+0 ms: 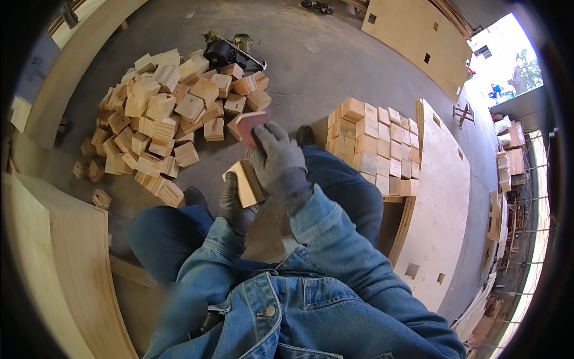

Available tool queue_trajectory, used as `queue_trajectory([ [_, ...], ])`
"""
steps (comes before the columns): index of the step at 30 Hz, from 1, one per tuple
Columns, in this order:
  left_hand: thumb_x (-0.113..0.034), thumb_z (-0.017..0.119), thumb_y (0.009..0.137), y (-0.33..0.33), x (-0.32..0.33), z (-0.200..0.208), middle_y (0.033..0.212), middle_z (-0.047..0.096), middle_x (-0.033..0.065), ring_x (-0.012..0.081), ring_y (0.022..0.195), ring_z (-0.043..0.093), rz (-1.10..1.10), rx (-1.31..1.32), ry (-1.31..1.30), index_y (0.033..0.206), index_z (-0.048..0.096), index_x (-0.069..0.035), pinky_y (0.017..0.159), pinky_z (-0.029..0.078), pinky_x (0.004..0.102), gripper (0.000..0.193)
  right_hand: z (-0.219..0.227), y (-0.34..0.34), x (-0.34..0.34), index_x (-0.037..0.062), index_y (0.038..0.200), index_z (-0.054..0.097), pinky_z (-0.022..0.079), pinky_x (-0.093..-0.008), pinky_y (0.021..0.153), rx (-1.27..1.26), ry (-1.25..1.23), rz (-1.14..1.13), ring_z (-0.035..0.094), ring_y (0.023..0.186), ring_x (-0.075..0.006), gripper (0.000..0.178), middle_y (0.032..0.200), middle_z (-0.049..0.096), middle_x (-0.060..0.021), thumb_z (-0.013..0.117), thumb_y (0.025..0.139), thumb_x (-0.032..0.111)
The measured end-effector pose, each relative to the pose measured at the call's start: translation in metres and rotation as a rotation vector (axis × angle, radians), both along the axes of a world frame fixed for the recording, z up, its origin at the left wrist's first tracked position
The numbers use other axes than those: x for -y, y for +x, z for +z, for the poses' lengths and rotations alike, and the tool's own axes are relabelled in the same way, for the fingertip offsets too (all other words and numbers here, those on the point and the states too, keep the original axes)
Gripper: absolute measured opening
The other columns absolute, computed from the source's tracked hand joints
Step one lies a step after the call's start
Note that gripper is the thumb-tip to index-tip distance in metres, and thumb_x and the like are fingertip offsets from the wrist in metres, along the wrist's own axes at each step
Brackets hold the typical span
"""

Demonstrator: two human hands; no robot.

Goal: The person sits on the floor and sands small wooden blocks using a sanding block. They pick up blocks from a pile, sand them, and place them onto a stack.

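My left hand (235,204), in a grey glove, is closed around a pale wooden block (247,184) held between my knees. Above it my right hand (276,157), gloved too, grips a flat sanding block (249,127) with a reddish face. The sanding block is raised off the wooden block, its near part covered by my fingers. On the floor ahead to the left lies a loose heap of wooden blocks (160,107). Beside my right knee, similar blocks stand in a neat stack (373,140).
A black and yellow power tool (230,50) sits on the floor behind the heap. Plywood sheets with cut-outs (439,197) lie to the right of the stack. A large wooden panel (78,251) rises at my left. Another plywood sheet (412,42) lies at the far right.
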State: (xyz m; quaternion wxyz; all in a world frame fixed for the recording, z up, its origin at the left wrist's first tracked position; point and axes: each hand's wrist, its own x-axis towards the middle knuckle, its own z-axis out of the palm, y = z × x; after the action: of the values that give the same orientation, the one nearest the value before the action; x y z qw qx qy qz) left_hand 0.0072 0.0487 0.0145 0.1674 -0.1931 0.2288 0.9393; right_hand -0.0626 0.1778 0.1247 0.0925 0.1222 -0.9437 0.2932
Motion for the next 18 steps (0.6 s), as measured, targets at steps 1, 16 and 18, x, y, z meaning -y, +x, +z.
queue_trajectory([
  [1,-0.063,0.064,0.094,0.002,0.002,-0.003,0.139,0.058,0.0094,0.0274,0.125,0.057,0.007,-0.057,0.017,0.148,0.049,-0.019,0.108,0.045,0.0522,0.071,-0.001,-0.007,0.002,0.0050,0.134,0.061,0.052,-0.0513,0.092,0.019,-0.009,-0.007,0.062,0.109,-0.0466,0.050,0.140,0.057,-0.0226,0.073,0.090,0.024],
  [16,-0.062,0.062,0.097,-0.002,0.013,0.007,0.140,0.057,0.0130,0.0335,0.131,0.055,0.088,0.015,0.056,0.150,0.045,-0.012,0.112,0.045,0.0559,0.075,0.008,0.011,0.006,0.0082,0.135,0.060,0.052,-0.0530,0.089,0.015,0.002,0.065,0.065,0.105,-0.0440,0.049,0.139,0.057,-0.0213,0.071,0.090,0.026],
  [18,-0.061,0.062,0.097,0.001,0.006,0.005,0.138,0.059,0.0129,0.0334,0.128,0.057,0.004,0.001,0.070,0.148,0.047,-0.012,0.110,0.048,0.0537,0.073,-0.004,-0.004,0.004,0.0098,0.134,0.060,0.053,-0.0547,0.086,-0.017,0.021,0.011,0.066,0.101,-0.0440,0.049,0.137,0.058,-0.0199,0.071,0.089,0.026],
])
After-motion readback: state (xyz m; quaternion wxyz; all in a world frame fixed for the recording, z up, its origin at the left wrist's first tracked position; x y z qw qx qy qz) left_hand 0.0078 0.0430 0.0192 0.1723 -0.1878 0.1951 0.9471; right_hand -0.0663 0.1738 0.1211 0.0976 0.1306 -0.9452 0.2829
